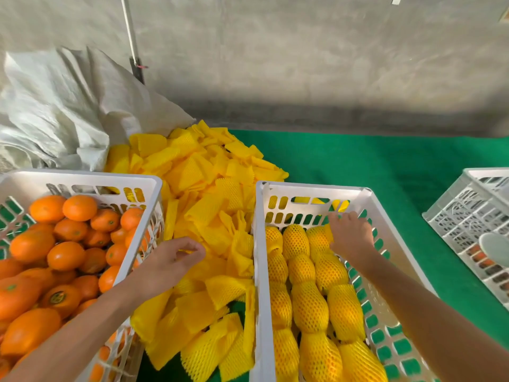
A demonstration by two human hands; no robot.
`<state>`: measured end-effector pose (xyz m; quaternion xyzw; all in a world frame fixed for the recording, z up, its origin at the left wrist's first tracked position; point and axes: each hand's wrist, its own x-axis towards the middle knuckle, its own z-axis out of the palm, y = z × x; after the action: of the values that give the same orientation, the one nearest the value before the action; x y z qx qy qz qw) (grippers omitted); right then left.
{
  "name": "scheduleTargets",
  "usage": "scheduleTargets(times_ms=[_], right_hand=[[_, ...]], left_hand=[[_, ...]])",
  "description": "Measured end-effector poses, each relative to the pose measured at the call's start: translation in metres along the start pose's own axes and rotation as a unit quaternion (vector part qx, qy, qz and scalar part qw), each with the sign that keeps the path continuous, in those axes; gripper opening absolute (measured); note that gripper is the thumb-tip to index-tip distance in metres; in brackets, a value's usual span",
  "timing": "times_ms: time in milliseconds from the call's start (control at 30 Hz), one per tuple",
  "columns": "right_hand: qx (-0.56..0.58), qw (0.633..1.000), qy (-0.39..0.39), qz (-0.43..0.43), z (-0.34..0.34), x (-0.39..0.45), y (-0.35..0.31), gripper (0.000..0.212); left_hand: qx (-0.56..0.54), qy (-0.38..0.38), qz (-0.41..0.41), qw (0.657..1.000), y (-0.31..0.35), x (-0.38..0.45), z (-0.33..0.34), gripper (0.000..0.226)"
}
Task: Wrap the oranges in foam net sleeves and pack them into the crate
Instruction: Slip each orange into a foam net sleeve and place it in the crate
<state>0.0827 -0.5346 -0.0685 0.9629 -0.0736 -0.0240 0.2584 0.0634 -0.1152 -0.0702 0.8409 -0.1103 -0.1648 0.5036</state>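
A white crate at the left holds several bare oranges. Between the crates lies a pile of yellow foam net sleeves on the green mat. My left hand hovers over this pile with its fingers loosely curled, and no sleeve is plainly gripped. The right white crate holds rows of oranges wrapped in yellow netting. At that crate's far end my right hand curls over a wrapped orange in the third row, close to the far wall.
A white woven sack slumps behind the left crate. A third white crate stands at the right edge on the green mat. A grey wall rises behind everything.
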Motion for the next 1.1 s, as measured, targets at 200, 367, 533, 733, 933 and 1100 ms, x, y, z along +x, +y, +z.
scheduleTargets(times_ms=[200, 367, 533, 733, 933, 1100], right_hand=[[-0.051, 0.998, -0.026, -0.033, -0.012, 0.01, -0.01, 0.033], [-0.008, 0.999, -0.005, -0.032, 0.001, 0.0, -0.016, 0.043], [0.07, 0.991, 0.114, 0.001, 0.014, -0.023, 0.007, 0.05], [-0.021, 0.998, 0.045, -0.03, 0.023, -0.021, 0.011, 0.063], [-0.057, 0.996, 0.019, -0.06, 0.01, -0.004, 0.024, 0.071], [-0.088, 0.993, -0.003, -0.078, -0.005, 0.01, 0.035, 0.096]], left_hand=[[0.004, -0.006, 0.003, 1.0, -0.003, -0.002, 0.001, 0.011], [0.016, -0.016, -0.007, 1.0, -0.003, -0.002, 0.003, 0.016], [0.032, -0.024, -0.003, 0.999, -0.003, 0.0, 0.002, 0.022], [0.035, -0.032, 0.001, 0.999, -0.006, -0.002, 0.001, 0.029], [0.033, -0.022, -0.01, 0.999, -0.001, -0.002, 0.002, 0.023], [0.053, -0.03, -0.01, 0.998, 0.002, -0.003, 0.003, 0.021]])
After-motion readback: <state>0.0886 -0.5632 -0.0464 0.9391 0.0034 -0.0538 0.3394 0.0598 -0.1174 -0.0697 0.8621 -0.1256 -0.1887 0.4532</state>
